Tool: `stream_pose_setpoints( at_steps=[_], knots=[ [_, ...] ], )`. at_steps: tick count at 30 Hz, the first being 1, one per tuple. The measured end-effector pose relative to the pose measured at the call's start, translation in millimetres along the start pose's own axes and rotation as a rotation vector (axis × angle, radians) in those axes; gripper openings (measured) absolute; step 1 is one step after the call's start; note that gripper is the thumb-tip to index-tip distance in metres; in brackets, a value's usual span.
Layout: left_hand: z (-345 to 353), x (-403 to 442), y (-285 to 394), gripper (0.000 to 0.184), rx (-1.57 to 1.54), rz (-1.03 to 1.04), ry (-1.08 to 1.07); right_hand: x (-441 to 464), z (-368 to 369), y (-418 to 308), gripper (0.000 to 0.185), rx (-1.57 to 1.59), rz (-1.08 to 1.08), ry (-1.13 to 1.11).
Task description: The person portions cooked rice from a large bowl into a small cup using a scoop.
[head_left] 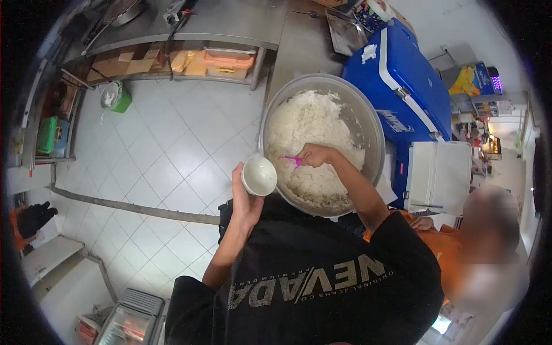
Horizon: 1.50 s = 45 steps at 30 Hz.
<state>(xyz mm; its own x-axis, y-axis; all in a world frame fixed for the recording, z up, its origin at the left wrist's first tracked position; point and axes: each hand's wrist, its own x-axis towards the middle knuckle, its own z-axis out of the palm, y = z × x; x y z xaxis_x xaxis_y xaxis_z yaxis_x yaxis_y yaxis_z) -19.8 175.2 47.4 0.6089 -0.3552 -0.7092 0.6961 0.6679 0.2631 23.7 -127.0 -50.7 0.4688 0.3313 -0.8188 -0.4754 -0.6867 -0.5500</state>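
Note:
My left hand [246,208] is closed around a small white bowl [259,176], held beside the left rim of a large metal pot [376,123]. The bowl's inside faces up, with no food visible in it. The pot holds a big heap of white rice [307,123], piled higher on the far side. My right hand [315,155] is closed over the rice, gripping a bright pink utensil, seemingly a spoon [295,161]. Its lower end touches the rice or is sunk in it, and my fingers cover its handle.
A blue cooler [397,80] stands right of the pot, near a white open lid [440,178]. A person in an orange shirt [434,247] is close at my right. Behind the pot lies a metal tray [346,31]. A green bucket [118,98] sits on the tiled floor.

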Motion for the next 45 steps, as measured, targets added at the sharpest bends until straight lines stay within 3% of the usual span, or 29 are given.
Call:
stream_pose_setpoints(
  at_steps=[3,9,12,15,24,27,30,31,34,38,42,45],
  knots=[
    [5,1,0,0.05,-0.001,0.006,0.013,5,-2,5,0.02,0.082,0.073,-0.099],
    [6,3,0,0.05,0.006,0.002,0.046,18,-5,16,0.012,0.18,-0.008,-0.235],
    [3,4,-2,0.052,-0.045,0.0,0.049,11,-3,17,0.011,0.265,0.107,-0.256],
    [-2,3,1,0.051,-0.085,-0.03,0.037,15,2,37,0.009,0.227,0.044,-0.239],
    [-31,-9,26,0.046,-0.2,0.112,0.077,-60,-8,43,0.014,0.622,-0.006,-0.018],
    [-39,-12,30,0.045,-0.168,0.168,0.073,-60,18,37,0.018,-0.179,-0.311,0.732],
    [-36,-15,30,0.045,-0.176,0.141,0.096,-62,81,-12,0.029,-0.643,0.172,0.763],
    [-28,-17,29,0.044,-0.185,0.128,0.1,-70,90,-15,0.043,-0.8,0.089,0.669],
    [-21,-17,29,0.044,-0.183,0.134,0.074,-87,70,-40,0.05,-0.722,0.224,0.607],
    [-17,-15,26,0.044,-0.203,0.112,0.005,-68,39,-10,0.045,-0.894,-0.044,0.401],
    [-12,-23,28,0.046,-0.236,0.14,-0.008,-57,25,12,0.028,-0.733,-0.267,0.247],
    [-14,-26,26,0.046,-0.274,0.185,-0.025,-34,22,32,0.023,-0.45,-0.339,-0.21]
  ],
)
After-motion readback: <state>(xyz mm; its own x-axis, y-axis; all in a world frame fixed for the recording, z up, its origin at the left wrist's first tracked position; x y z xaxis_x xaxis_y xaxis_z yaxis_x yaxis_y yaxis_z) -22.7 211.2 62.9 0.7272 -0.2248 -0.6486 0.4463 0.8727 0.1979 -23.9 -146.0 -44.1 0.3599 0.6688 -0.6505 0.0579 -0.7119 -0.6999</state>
